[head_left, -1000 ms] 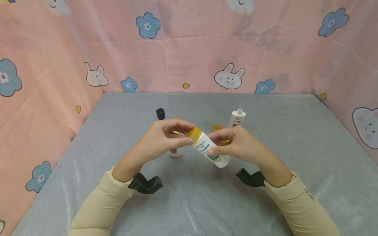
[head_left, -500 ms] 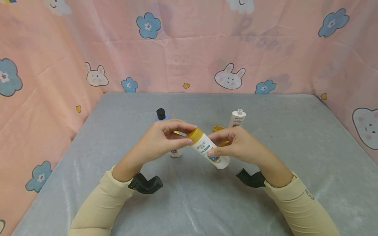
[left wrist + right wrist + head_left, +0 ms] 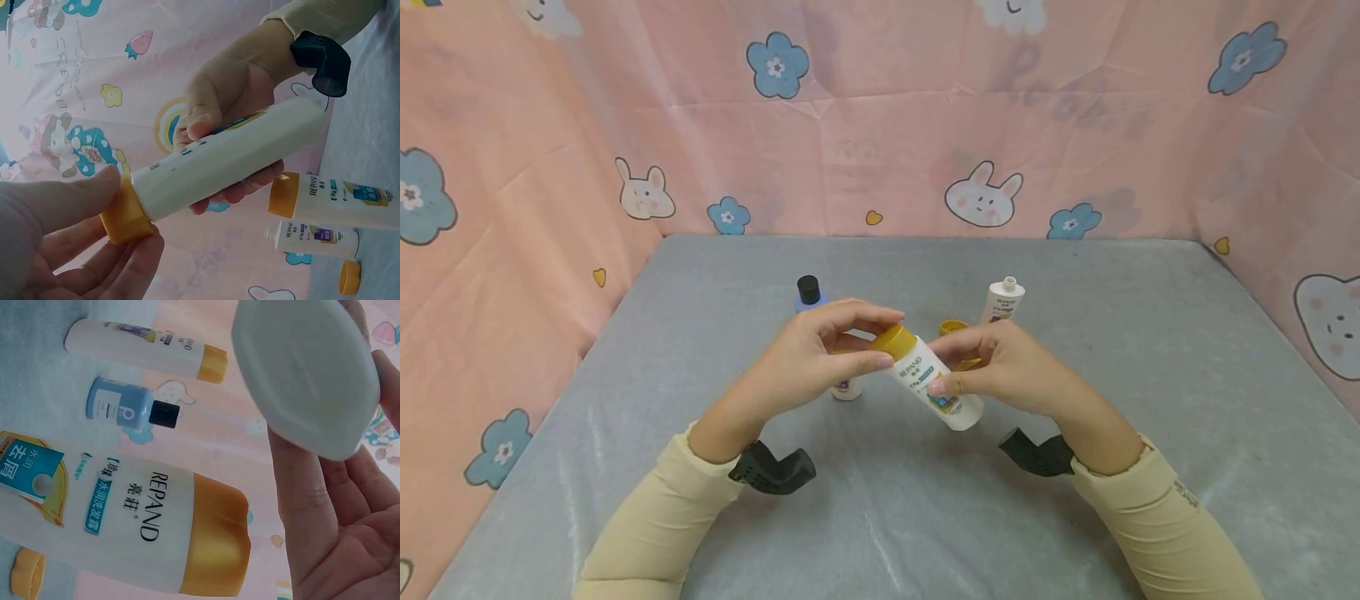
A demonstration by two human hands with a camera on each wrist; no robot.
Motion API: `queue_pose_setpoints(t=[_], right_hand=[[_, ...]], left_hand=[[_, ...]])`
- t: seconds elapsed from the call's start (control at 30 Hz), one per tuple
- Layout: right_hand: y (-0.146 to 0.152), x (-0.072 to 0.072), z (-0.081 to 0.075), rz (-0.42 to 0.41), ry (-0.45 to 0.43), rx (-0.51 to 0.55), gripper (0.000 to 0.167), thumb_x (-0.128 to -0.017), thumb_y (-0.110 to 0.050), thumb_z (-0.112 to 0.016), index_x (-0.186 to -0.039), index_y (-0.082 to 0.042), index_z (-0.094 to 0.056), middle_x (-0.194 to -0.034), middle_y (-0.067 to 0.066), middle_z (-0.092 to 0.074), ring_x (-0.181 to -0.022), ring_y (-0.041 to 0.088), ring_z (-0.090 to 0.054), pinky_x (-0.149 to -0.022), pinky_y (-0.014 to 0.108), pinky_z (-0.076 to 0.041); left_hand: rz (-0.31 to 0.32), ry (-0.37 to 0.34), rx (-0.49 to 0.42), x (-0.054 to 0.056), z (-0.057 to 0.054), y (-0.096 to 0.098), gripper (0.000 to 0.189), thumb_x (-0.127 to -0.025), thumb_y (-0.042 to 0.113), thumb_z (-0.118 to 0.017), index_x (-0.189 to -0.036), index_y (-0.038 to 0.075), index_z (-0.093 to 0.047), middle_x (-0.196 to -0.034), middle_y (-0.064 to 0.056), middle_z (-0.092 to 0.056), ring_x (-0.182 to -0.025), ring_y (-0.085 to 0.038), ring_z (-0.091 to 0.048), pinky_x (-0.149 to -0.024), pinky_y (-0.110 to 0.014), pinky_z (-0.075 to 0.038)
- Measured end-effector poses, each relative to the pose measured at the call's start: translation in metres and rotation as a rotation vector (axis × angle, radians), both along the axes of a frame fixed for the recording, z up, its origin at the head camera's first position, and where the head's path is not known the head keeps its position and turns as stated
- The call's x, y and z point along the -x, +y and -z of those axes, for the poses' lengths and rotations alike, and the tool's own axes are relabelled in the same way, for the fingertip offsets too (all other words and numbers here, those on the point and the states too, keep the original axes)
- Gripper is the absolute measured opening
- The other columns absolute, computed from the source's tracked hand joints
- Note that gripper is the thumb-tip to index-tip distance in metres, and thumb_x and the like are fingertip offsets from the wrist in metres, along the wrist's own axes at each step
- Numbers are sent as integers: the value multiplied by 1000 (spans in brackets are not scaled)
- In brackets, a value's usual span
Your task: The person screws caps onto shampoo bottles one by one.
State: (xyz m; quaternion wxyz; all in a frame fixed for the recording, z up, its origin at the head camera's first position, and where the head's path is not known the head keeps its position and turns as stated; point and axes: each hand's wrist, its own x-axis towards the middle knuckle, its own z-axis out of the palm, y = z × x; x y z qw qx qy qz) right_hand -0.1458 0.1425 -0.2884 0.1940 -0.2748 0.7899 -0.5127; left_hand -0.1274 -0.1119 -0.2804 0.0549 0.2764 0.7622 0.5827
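A white shampoo bottle [image 3: 922,377] with a gold cap [image 3: 895,342] is held tilted above the table, cap end up and to the left. My left hand [image 3: 808,354] has its thumb and fingers around the cap. In the left wrist view the left thumb [image 3: 81,194] presses one side of the cap and fingertips touch the other. My right hand [image 3: 1000,367] grips the bottle's body, thumb on the front label and fingers behind. The right wrist view looks at the bottle's white base [image 3: 306,375]; the cap is hidden there.
Behind the hands stand a blue bottle [image 3: 810,293] with a black cap, a white bottle [image 3: 847,388] partly covered by my left hand, and an uncapped white bottle [image 3: 1003,302]. Another gold-capped bottle [image 3: 150,525] stands beyond my right hand. A loose gold cap [image 3: 350,277] lies on the table.
My left hand's fingertips have shifted slightly to the right around the cap. The bottle has dipped a little, while the right hand has hardly moved.
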Motion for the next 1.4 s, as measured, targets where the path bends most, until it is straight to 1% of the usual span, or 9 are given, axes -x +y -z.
queue_pose_setpoints(t=[0.47, 0.63, 0.77, 0.93, 1.03, 1.1, 1.17, 1.3, 1.4], right_hand=[[0, 1, 3, -13, -4, -12, 34, -85, -13, -79, -114, 2, -72, -101, 14, -75, -85, 16, -70, -75, 34, -61], [1, 1, 2, -58, -5, 21, 35, -87, -14, -77, -115, 5, -70, -101, 15, -74, -85, 14, -70, -74, 32, -61], [3, 3, 4, -118, -55, 67, 37, -88, -11, -75, -117, 10, -67, -99, 7, -75, -86, 13, -69, -75, 31, -60], [7, 8, 8, -215, -114, 131, 36, -89, -6, -72, -117, 16, -64, -95, -5, -75, -85, 12, -68, -74, 30, -60], [8, 7, 8, -219, -106, 144, 36, -88, -6, -73, -115, 17, -64, -94, -5, -75, -85, 13, -69, -74, 31, -61], [8, 5, 6, -171, -87, 141, 36, -87, -7, -75, -114, 15, -66, -94, -3, -76, -84, 14, -70, -73, 32, -61], [6, 2, 4, -85, -49, 126, 36, -85, -9, -78, -113, 11, -68, -94, 0, -75, -83, 15, -71, -73, 33, -61], [0, -4, 0, 105, 34, 68, 34, -81, -16, -83, -111, -2, -74, -96, 7, -75, -84, 18, -72, -74, 34, -62], [-5, -8, -1, 191, 81, 40, 34, -79, -18, -85, -110, -9, -76, -97, 9, -75, -85, 19, -72, -74, 33, -62]], left_hand=[[27, 79, -30, 4, 7, 2, 27, -89, -3, -69, -116, -3, -69, -117, -16, -68, -106, -23, -67, -88, -33, -60], [74, 133, -48, 6, 9, 1, 25, -89, -6, -68, -114, -5, -68, -116, -17, -68, -107, -23, -65, -93, -34, -59], [131, 187, -53, 6, 9, 0, 25, -88, -8, -68, -113, -6, -67, -114, -20, -67, -107, -22, -64, -95, -36, -58], [216, 237, -64, 4, 8, -1, 26, -87, -2, -69, -112, -8, -65, -114, -23, -66, -106, -20, -64, -91, -35, -59], [235, 236, -95, 3, 7, -1, 28, -87, 1, -70, -112, -11, -65, -114, -26, -66, -106, -19, -64, -88, -34, -59], [196, 223, -120, 2, 6, 0, 30, -86, -2, -72, -113, -12, -65, -115, -27, -66, -107, -20, -65, -91, -34, -59], [109, 180, -127, 1, 4, 2, 34, -85, -4, -73, -117, -10, -65, -119, -25, -66, -109, -21, -66, -94, -33, -58], [-115, -18, -73, -2, -1, 4, 42, -85, 6, -77, -126, 5, -66, -127, -11, -67, -112, -19, -68, -97, -30, -57], [-217, -152, -26, -2, -2, 7, 42, -84, 16, -81, -124, 15, -67, -123, -1, -68, -108, -15, -69, -92, -28, -58]])
